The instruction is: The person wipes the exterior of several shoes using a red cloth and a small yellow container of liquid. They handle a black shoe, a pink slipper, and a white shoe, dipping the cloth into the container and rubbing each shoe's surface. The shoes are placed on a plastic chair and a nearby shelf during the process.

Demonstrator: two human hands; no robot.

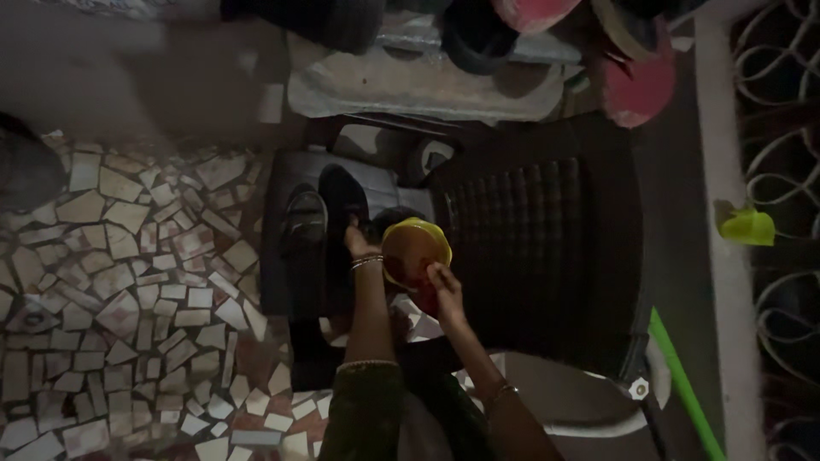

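Note:
A small round bowl [416, 249] with a yellow rim and a reddish inside is held over the seat of a dark plastic chair. My right hand [444, 290] grips its near rim from below. My left hand [359, 239], with bangles at the wrist, is at the bowl's left edge, its fingers touching a dark object [342, 205] on the seat; whether it grips anything is unclear in the dim light. My sleeves are dark green.
The dark plastic chair [530, 248] fills the middle. Broken-tile mosaic floor [128, 282] lies to the left. Footwear and a pink round thing [636, 85] sit on a rack at the top. A white railing post [726, 213] bears a yellow-green object [747, 226]. A green stick [683, 384] leans at lower right.

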